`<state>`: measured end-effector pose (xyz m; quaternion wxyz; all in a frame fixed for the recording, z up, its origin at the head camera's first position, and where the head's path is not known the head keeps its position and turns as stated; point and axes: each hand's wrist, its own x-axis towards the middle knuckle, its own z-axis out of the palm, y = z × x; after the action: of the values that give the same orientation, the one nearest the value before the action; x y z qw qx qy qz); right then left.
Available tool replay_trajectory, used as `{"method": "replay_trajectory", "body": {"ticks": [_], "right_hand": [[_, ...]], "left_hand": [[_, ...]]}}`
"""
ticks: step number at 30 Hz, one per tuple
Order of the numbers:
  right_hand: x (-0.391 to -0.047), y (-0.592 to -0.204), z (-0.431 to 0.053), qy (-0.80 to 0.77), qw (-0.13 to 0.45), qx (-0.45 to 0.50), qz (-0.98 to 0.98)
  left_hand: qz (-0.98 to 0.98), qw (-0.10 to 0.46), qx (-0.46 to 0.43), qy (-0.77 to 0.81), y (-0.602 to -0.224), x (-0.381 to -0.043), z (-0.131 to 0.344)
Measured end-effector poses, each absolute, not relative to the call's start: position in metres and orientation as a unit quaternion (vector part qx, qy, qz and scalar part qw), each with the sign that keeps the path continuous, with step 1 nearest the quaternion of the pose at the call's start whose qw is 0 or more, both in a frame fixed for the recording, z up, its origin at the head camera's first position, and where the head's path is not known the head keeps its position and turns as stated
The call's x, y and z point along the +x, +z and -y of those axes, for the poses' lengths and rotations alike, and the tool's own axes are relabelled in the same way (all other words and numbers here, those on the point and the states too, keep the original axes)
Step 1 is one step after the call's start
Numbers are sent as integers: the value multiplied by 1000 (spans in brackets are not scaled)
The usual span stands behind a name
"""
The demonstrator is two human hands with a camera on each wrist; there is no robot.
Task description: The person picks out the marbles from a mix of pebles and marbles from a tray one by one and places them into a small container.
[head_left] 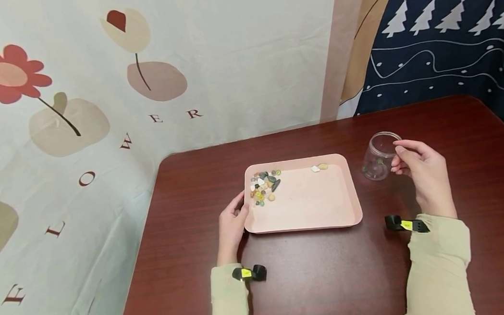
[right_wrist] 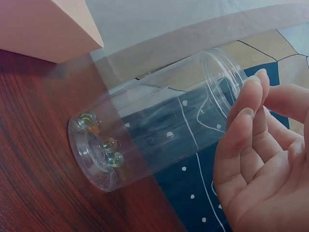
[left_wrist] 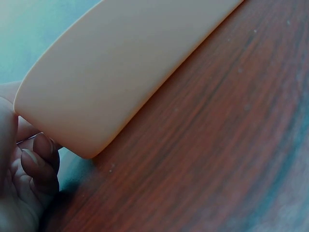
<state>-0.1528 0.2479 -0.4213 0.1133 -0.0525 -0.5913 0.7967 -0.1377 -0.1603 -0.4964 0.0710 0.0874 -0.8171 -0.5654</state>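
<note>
My left hand (head_left: 232, 226) grips the left edge of a pink tray (head_left: 316, 211), its thumb at the rim. Several small stones and glass marbles (head_left: 262, 185) lie clustered at the tray's left side, and a white stone (head_left: 315, 169) and a yellowish one (head_left: 323, 166) near its far edge. A clear jar (right_wrist: 159, 121) stands on the table with several marbles (right_wrist: 110, 144) at its bottom. My right hand (head_left: 426, 175) is at the jar's mouth, fingers bent and fingertips close together right at the rim; I cannot tell whether they pinch it.
The dark reddish wooden table (head_left: 320, 278) runs up to a pale flower-printed cloth (head_left: 246, 71) at the back. A navy cloth with white trees (head_left: 441, 64) hangs behind the right side. Both wrists carry black straps with small cameras.
</note>
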Motion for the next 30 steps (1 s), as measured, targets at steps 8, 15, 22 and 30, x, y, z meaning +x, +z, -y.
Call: {"method": "replay_trajectory", "body": {"ticks": [8,15,22,30], "right_hand": [[-152,-419,-246,792,125,-48,596],[-151,-418,-243,789,126,-42,599],[-150,-416,-243,789,118,-47,600],[-150,-414,-241,784,118,-42,608]], "left_hand": [[818,72,89,-564,-498,-138,160],[812,67,87,-573,-497,-138,160],[810,57,81,-578,-488,-134,158],[819,74,79,-564,-499,-138,160]]}}
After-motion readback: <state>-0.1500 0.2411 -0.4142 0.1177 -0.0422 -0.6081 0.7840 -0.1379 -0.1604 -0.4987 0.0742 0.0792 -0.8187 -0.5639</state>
